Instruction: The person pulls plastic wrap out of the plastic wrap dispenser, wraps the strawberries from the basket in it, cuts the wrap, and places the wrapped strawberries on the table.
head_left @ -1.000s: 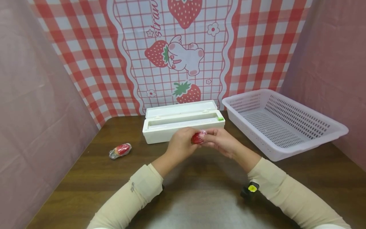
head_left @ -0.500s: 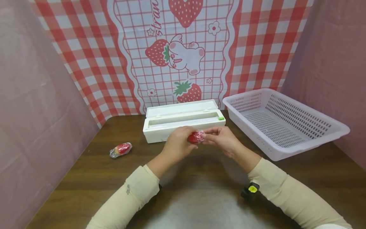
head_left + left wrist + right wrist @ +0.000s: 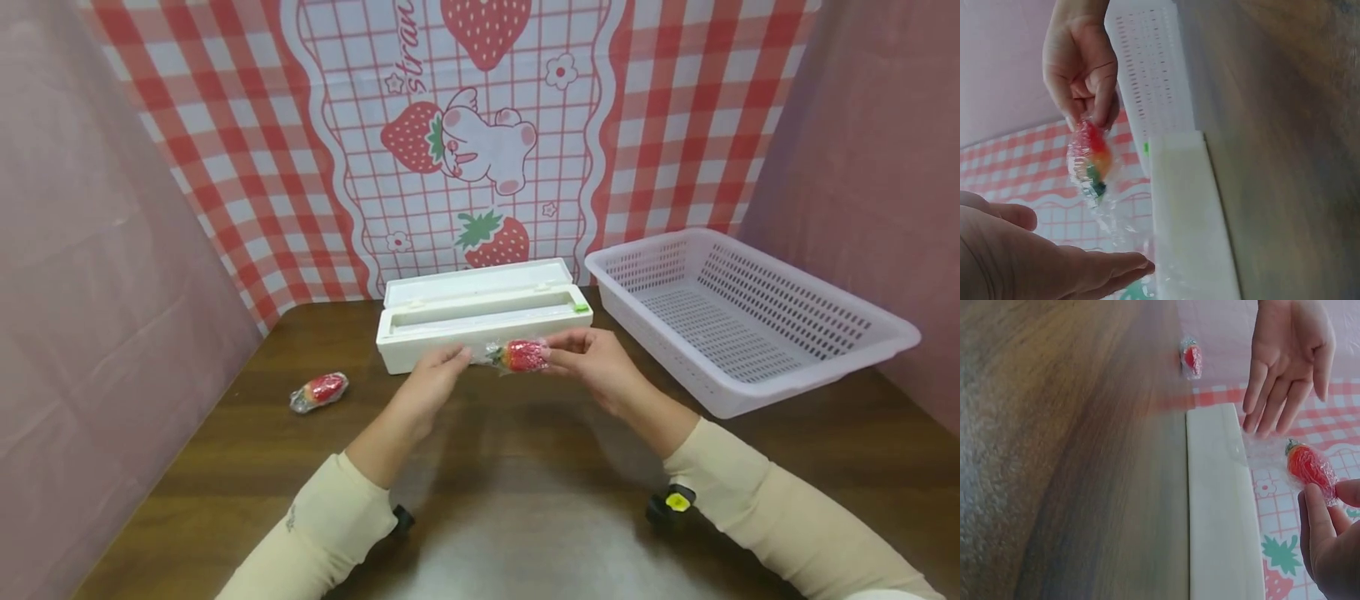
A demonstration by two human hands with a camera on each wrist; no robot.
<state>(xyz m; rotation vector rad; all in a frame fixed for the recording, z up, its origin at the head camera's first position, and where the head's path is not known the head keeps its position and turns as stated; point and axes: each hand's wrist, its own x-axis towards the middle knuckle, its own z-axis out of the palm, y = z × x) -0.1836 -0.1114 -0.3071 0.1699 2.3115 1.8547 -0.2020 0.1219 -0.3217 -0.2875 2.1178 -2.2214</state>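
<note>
My right hand (image 3: 600, 367) pinches the red tip of a strawberry (image 3: 523, 356) wrapped in clear cling film, held up in front of the white box. Loose film trails from its green leafy end toward my left hand (image 3: 426, 387). In the right wrist view that left hand (image 3: 1291, 356) has its fingers extended and its thumb apart, with the film's tail close to its fingertips. The left wrist view shows the strawberry (image 3: 1092, 156) hanging from the right fingertips, red, orange and green through the film. A second film-wrapped strawberry (image 3: 318, 392) lies on the table at left.
Behind the hands stands a long white cling film box (image 3: 408, 354), lid (image 3: 480, 282) raised, with a green piece (image 3: 580, 307) at its right end. A white perforated basket (image 3: 750, 333) occupies the right. A strawberry-print cloth (image 3: 480, 150) hangs at the back.
My left hand has come off the strawberry and moved left and toward me, exposing its leafy end and film tail. The right hand keeps its pinch, having shifted slightly right.
</note>
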